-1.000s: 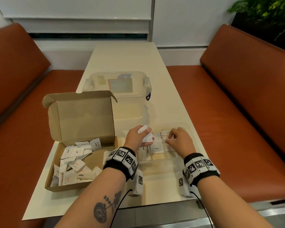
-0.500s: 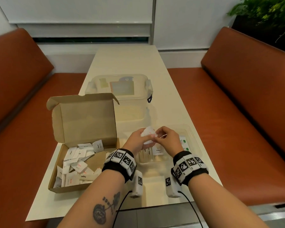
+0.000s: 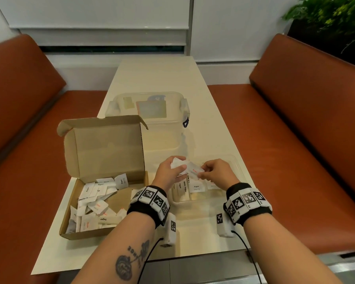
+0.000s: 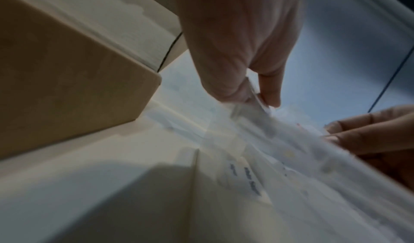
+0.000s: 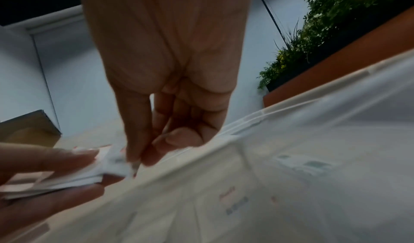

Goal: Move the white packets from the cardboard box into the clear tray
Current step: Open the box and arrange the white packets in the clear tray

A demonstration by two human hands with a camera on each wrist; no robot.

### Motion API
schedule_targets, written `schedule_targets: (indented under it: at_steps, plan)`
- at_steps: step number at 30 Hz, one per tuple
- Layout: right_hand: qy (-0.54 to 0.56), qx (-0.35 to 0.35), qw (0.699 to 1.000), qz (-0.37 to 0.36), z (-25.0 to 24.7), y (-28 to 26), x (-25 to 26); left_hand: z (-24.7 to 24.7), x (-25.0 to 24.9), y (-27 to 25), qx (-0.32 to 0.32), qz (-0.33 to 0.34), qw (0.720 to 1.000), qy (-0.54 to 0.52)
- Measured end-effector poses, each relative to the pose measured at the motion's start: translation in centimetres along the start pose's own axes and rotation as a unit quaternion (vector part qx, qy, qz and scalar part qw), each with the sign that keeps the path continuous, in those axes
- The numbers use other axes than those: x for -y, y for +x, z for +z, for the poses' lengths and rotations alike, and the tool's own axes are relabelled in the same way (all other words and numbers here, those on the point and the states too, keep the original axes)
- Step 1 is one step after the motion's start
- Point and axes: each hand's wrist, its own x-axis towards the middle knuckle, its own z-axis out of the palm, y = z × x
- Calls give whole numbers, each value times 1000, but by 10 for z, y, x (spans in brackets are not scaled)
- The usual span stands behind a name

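The left hand (image 3: 169, 171) grips a small stack of white packets (image 3: 179, 168) above the clear tray (image 3: 239, 167). The right hand (image 3: 216, 171) pinches one packet (image 3: 195, 171) at the stack's edge; its red print is unreadable. Packets standing in the tray read "Sugar", "White Sugar" and "Pepper". The cardboard box (image 3: 70, 220) holds loose packets (image 3: 94, 203) marked "Sugar" and "Pepper".
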Motion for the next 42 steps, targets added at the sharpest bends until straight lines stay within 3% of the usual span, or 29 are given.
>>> schedule_targets:
  at_steps: [3,9,13,18,24,31,35,42]
  plan:
    - [-17,15,1000,-11,2,-1,0,2,-1,-1,23,-1,999,23]
    - [60,-17,998,-29,7,-1,-1,3,-1,-3,20,3,999,32]
    - [-9,-33,999,-25,2,4,-3,3,0,-3,-18,11,1000,0]
    - [-166,50,985,-23,9,1,-5,3,1,-1,-46,10,998,-33]
    - [-154,34,987,-33,11,-4,-7,1,1,-2,-48,7,998,-32]
    - [-93,-40,995,-8,-29,-2,-20,1,1,-2,-45,7,998,-34]
    - [-170,-9,985,15,-35,-2,-31,3,1,0,-48,7,998,-30]
    - [-200,7,980,13,-18,-1,-39,2,2,0,-43,7,999,-27]
